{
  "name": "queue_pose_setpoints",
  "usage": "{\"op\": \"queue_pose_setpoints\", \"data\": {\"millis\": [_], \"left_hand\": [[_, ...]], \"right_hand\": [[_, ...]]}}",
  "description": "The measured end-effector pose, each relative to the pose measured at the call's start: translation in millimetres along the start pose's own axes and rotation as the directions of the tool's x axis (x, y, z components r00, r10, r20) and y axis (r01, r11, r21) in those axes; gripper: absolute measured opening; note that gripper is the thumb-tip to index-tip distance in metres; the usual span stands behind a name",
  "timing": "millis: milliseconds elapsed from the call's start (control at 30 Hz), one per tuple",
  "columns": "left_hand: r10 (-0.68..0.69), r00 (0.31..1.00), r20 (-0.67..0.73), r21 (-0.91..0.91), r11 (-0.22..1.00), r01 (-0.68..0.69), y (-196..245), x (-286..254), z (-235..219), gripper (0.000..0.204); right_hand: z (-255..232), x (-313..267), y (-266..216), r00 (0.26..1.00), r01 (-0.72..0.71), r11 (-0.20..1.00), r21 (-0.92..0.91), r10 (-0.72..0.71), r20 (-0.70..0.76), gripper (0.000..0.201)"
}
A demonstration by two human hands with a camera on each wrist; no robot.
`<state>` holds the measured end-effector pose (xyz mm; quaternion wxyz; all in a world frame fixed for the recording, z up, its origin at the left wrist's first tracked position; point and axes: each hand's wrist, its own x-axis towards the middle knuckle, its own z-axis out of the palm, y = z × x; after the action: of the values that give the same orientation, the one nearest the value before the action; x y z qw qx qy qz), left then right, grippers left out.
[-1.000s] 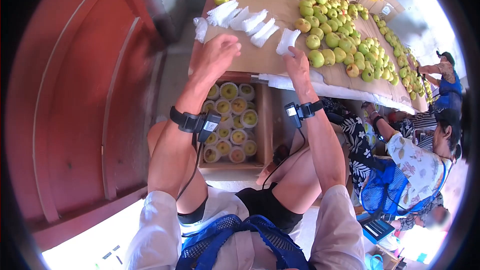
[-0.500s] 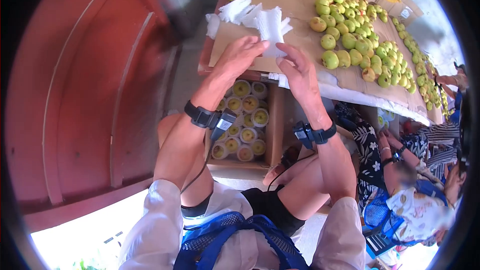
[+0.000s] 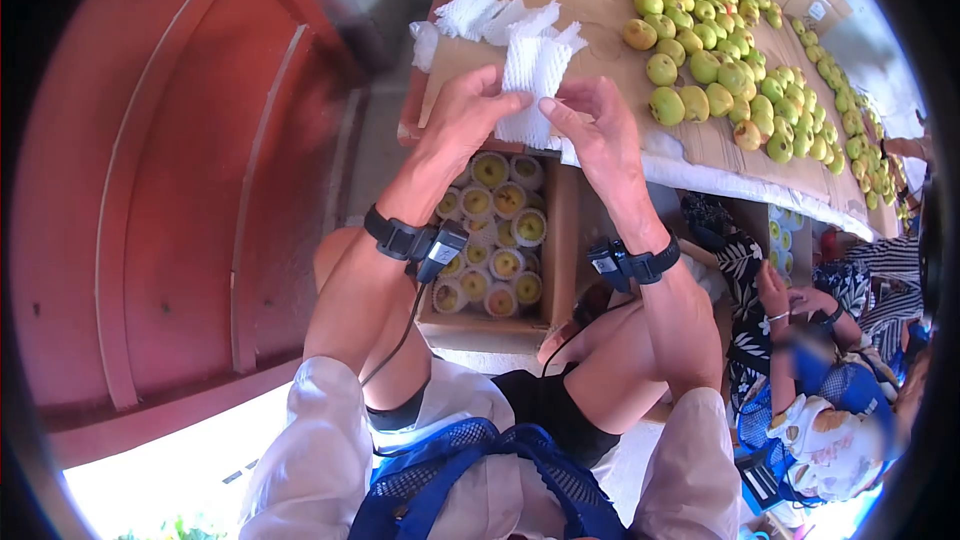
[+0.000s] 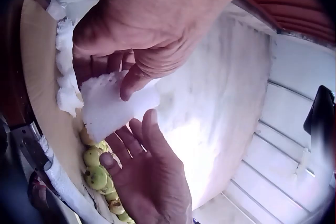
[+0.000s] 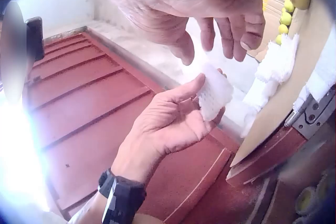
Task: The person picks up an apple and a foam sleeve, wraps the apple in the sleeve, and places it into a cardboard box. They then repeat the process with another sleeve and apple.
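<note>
A white foam fruit net (image 3: 530,75) is held up flat over the near edge of the cardboard-topped table. My left hand (image 3: 462,112) pinches its left side, thumb in front and fingers behind; the thumb pressing the foam (image 4: 102,108) shows in the left wrist view. My right hand (image 3: 602,130) is close at its right edge. In the right wrist view, the fingers of that right hand (image 5: 199,8) hang spread above the net (image 5: 215,95), gripping nothing. More white foam nets (image 3: 480,15) lie on the table just beyond my hands.
Many green apples (image 3: 715,75) cover the right of the table (image 3: 590,40), with a few at its far left corner. Below, a cardboard box (image 3: 560,240) holds apples in foam nets. A red door (image 3: 180,190) stands at left; other people (image 3: 830,410) sit at right.
The right hand carried a foam net leftward from near the apples to the left hand. The left hand, unoccupied at first, now pinches it, and the net has been raised toward me.
</note>
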<state>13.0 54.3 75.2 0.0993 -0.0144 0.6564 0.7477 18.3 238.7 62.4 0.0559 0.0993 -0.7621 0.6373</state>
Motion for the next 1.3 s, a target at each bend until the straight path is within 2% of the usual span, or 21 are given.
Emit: {"op": "queue_pose_setpoints", "data": {"millis": [133,333,533,633,733,833,933,1033,1100,1133,1233,1300], "left_hand": [[0.038,0.996,0.082,-0.031,0.999,-0.035,-7,1,-3,0.035],[0.049,0.993,0.111,0.003,0.999,-0.049,1,-6,-9,0.037],[0.012,0.992,0.124,0.114,0.993,-0.026,3,-6,-17,0.034],[0.019,0.990,0.141,0.100,0.994,-0.034,7,-9,-17,0.032],[0.081,0.992,0.096,0.087,0.992,-0.090,-3,-3,-19,0.029],[0.158,0.987,0.000,0.191,0.969,-0.155,-9,1,-19,0.028],[0.217,0.975,-0.048,0.276,0.941,-0.195,-7,-2,-15,0.024],[0.268,0.960,-0.080,0.446,0.871,-0.205,-4,-5,-11,0.021],[0.303,0.948,-0.095,0.449,0.863,-0.231,-2,-10,-8,0.021],[0.321,0.942,-0.102,0.450,0.859,-0.244,-1,-12,-6,0.021],[0.380,0.918,-0.117,0.515,0.813,-0.271,1,-19,-2,0.024],[0.511,0.858,-0.049,0.550,0.731,-0.404,2,-22,0,0.028]], "right_hand": [[-1,2,1,0.997,-0.078,0.992,0.102,0.076,0.020,0.026],[-3,1,-6,0.991,-0.129,0.979,0.159,0.124,0.040,0.022],[-5,3,-1,0.995,-0.104,0.983,0.148,0.102,0.018,0.020],[-5,4,0,0.998,-0.058,0.985,0.163,0.058,0.002,0.022],[-5,3,-4,0.992,-0.120,0.974,0.191,0.124,-0.007,0.022],[-2,-1,-13,0.987,-0.161,0.967,0.198,0.160,0.022,0.023],[-4,-5,-28,0.955,-0.276,0.921,0.274,0.232,0.185,0.023],[-4,-7,-26,0.954,-0.221,0.935,0.279,0.148,0.260,0.032],[-6,-9,-31,0.938,-0.296,0.912,0.284,0.221,0.268,0.041],[-8,-9,-33,0.927,-0.332,0.899,0.286,0.256,0.272,0.045],[-11,-4,-27,0.858,-0.497,0.762,0.415,0.362,0.364,0.054],[-14,-4,-29,0.839,-0.525,0.736,0.428,0.360,0.409,0.053]]}}
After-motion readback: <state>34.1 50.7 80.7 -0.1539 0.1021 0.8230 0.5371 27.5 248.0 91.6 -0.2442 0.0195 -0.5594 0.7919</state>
